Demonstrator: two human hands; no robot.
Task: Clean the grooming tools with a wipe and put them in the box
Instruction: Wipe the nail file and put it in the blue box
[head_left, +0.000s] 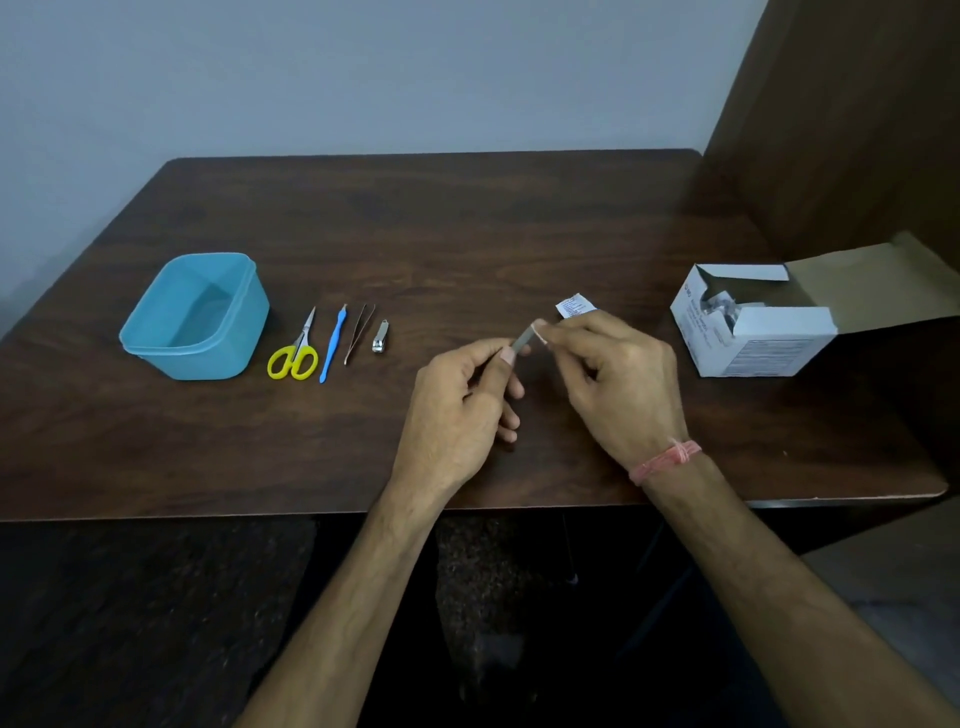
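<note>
A slim grey metal tool (521, 340) is held above the dark wooden table (467, 234), between both hands. The left hand (457, 410) pinches its near end with thumb and fingers; the right hand (613, 379) pinches its far end. A printed wipe sachet (573, 305) lies just behind the right hand; its text is illegible. The blue plastic box (195, 317) stands well left.

matt wood-grain table (467, 234), plastic box (156, 332)
</note>
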